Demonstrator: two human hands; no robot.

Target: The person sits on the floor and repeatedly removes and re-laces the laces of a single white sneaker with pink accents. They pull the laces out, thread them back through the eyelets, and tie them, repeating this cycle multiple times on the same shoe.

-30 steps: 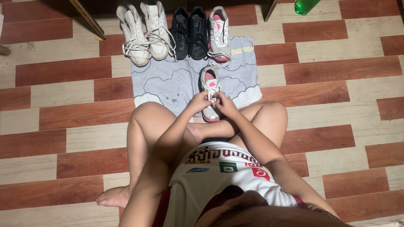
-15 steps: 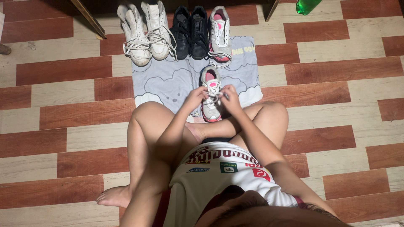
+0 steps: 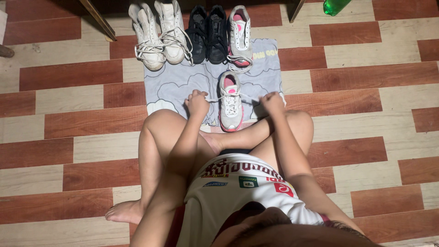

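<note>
Person seated cross-legged on a floor (image 3: 361,114) of red-brown and cream planks, seen from above.

Left hand (image 3: 198,102): grip closed into a fist on one end of a white lace (image 3: 214,99). The lace runs taut from the fist across to the grey-and-pink sneaker (image 3: 231,101).

Right hand (image 3: 272,103): grip also closed in a fist, knuckles up. The other lace end leads from the shoe toward it; the strand is thin and partly lost against the cloth, but the fist seems clamped on it.

The sneaker sits between the two grips, well clear of both, joined to them only by the stretched lace. Toe points back toward the person, pink-lined opening away. It rests on a pale grey cloth (image 3: 178,84) with a cloud pattern, spread on the floor; both fists hover over the cloth's near edge, just above the knees.

Beyond the grips, at the cloth's far edge, a row of shoes: a pair of white high-tops (image 3: 157,36) past the left hand, a pair of black shoes (image 3: 208,34) beside them, then a single grey-and-pink shoe (image 3: 239,36) matching the one being handled, straight beyond it, laces loose.

Far past the right hand, at the frame's top edge, a green bottle (image 3: 336,6), partly cut off.
</note>
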